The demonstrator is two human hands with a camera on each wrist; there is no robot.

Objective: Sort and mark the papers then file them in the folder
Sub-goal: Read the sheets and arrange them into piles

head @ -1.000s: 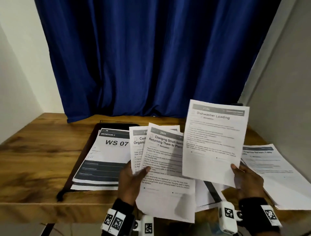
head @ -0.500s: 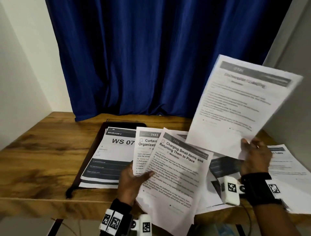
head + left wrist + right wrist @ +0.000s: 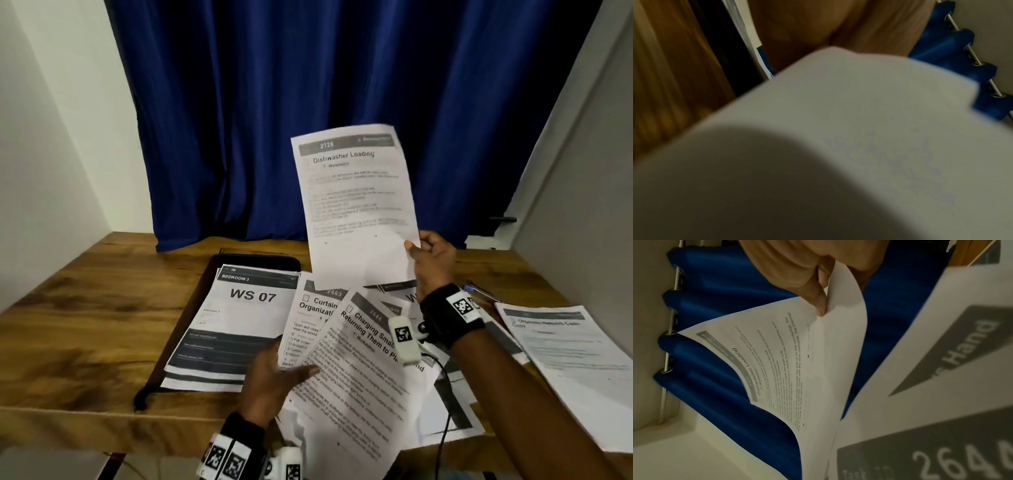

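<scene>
My right hand (image 3: pixel 428 255) pinches the lower right corner of the "Dishwasher Loading" sheet (image 3: pixel 356 202) and holds it upright above the table; the right wrist view shows the thumb (image 3: pixel 818 305) on that sheet (image 3: pixel 789 363). My left hand (image 3: pixel 274 373) grips a fan of sheets at the front edge, with the "Charging Small Items" sheet (image 3: pixel 359 383) on top and a "Curtain Organization" sheet (image 3: pixel 308 318) behind it. In the left wrist view a blurred sheet (image 3: pixel 859 129) fills the frame. The open black folder (image 3: pixel 260 262) lies at centre left under a "WS 07" stack (image 3: pixel 236 322).
Another sheet pile (image 3: pixel 575 363) lies at the right of the wooden table (image 3: pixel 85 308), with a pen (image 3: pixel 483 291) beside it. More sheets (image 3: pixel 455 404) lie under my right forearm. A blue curtain (image 3: pixel 308 102) hangs behind. Walls close in left and right.
My right hand has swung the "Dishwasher Loading" sheet from high on the right back toward the centre and upright. My left hand's fan has tilted further to the right.
</scene>
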